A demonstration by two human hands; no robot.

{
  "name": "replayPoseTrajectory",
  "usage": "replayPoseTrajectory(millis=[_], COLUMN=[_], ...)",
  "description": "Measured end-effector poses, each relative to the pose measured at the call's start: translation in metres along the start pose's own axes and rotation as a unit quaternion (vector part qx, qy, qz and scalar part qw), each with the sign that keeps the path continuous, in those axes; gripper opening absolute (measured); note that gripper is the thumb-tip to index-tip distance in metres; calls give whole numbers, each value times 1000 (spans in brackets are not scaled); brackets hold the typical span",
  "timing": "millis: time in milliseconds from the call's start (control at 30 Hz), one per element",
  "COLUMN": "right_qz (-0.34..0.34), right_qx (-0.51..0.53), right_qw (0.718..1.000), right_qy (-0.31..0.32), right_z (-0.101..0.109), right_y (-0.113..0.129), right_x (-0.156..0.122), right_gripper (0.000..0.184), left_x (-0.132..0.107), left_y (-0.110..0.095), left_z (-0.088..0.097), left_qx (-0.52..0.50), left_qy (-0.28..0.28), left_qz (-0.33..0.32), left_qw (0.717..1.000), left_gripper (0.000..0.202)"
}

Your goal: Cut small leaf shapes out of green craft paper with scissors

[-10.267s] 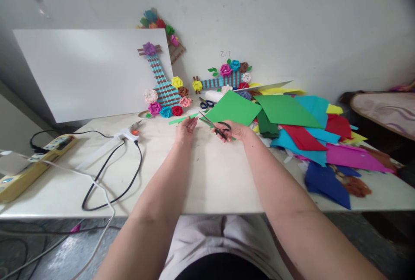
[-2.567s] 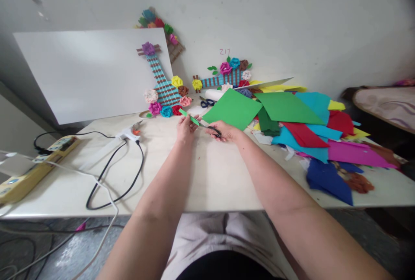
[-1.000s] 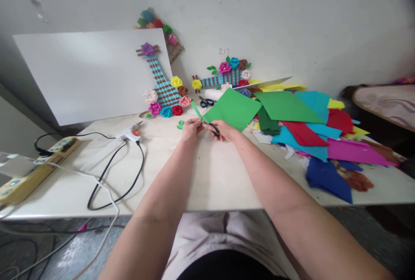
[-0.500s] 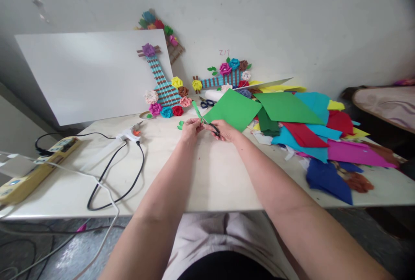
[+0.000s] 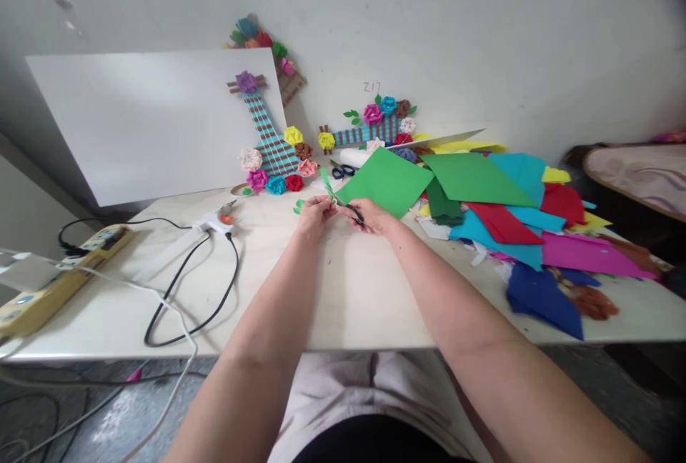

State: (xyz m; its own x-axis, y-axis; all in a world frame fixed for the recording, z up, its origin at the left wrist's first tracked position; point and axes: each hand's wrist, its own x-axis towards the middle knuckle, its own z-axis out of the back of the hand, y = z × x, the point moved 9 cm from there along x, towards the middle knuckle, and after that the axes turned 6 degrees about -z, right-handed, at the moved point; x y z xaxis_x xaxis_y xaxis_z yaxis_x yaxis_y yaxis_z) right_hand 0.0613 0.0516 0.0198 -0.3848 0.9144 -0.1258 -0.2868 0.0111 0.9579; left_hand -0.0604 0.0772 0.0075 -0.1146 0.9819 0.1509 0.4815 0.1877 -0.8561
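Observation:
Over the middle of the table, my left hand [image 5: 318, 213] pinches a narrow strip of green paper [image 5: 326, 183] that sticks up beyond the fingers. My right hand [image 5: 369, 215] is closed around the dark handles of a pair of scissors [image 5: 354, 213], whose blades point left at the strip. Fingers hide part of the blades. Small cut green pieces [image 5: 299, 206] lie just left of my left hand. Behind my right hand rests a large green sheet [image 5: 383, 181]. A second pair of scissors [image 5: 343, 171] with dark blue handles lies beyond both hands.
A hot glue gun [image 5: 214, 222] with a looping black cord lies left, near a yellow power strip [image 5: 64, 277]. Coloured paper sheets [image 5: 504, 223] pile up at right. A flower-trimmed paper guitar [image 5: 273, 148] leans on a white board [image 5: 150, 127]; another [image 5: 367, 133] stands by the wall.
The green strip's upper end has shifted slightly to the right. Both hands stay in nearly the same place, with the scissors still at the strip.

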Motion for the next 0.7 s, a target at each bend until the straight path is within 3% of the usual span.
replayPoseTrajectory(millis=[400,700], right_qz=[-8,-13], right_qx=[-14,-17], right_qw=[1000,1000], right_qy=[-5,-11], right_z=[-2,-2], right_y=[1,2], right_x=[-1,-3], right_gripper=[25,23], left_x=[-3,-3], left_y=[-2,-2], left_z=[5,0], left_qx=[6,1], left_qy=[12,8], left_qz=[39,30], left_qw=[999,1000], left_gripper=[7,7])
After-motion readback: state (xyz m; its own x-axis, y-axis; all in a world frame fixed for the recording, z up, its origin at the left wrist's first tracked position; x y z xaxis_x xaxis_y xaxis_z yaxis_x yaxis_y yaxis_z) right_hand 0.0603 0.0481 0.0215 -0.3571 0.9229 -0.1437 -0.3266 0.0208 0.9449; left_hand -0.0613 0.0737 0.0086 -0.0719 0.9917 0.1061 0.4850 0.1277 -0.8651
